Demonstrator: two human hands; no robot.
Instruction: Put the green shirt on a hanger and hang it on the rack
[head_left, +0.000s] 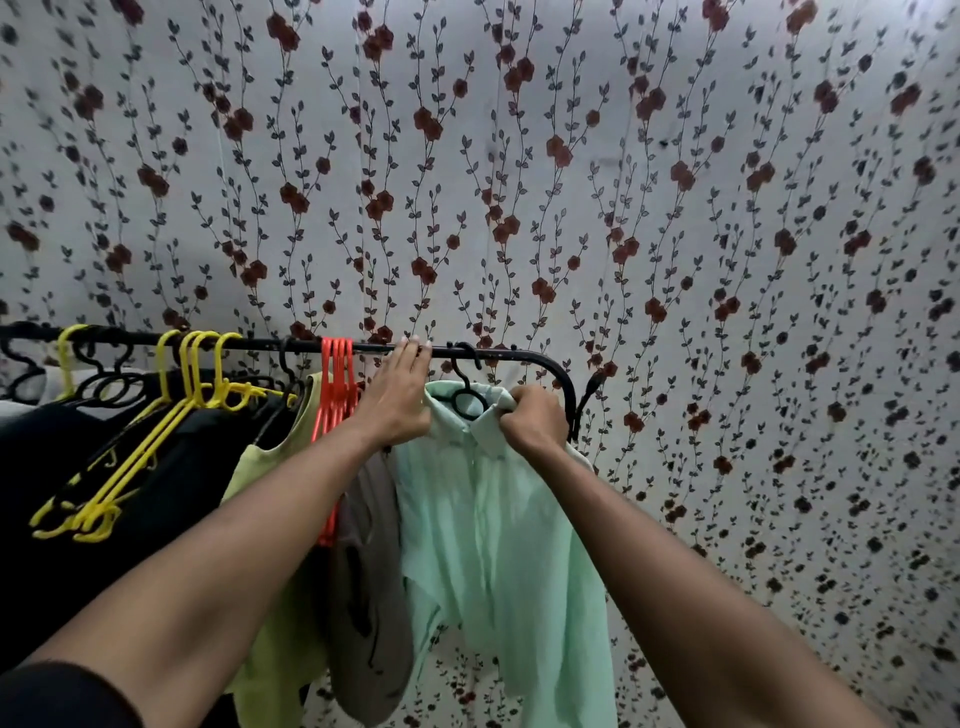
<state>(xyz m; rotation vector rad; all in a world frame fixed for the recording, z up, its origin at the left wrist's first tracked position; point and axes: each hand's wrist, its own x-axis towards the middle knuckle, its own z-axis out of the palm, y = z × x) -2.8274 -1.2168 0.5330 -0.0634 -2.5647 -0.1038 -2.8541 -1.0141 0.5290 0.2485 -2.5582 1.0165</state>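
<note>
The mint green shirt hangs on a black hanger whose hook sits over the black rack rail, near the rail's right bend. My right hand grips the shirt's collar at the hanger's right side. My left hand reaches up just left of the shirt, its straight fingertips touching the rail and its palm against the shirt's left shoulder.
Left of the shirt hang a grey-brown garment, a yellow-green top, orange hangers, yellow hangers and black clothes. A floral-patterned wall stands close behind the rack.
</note>
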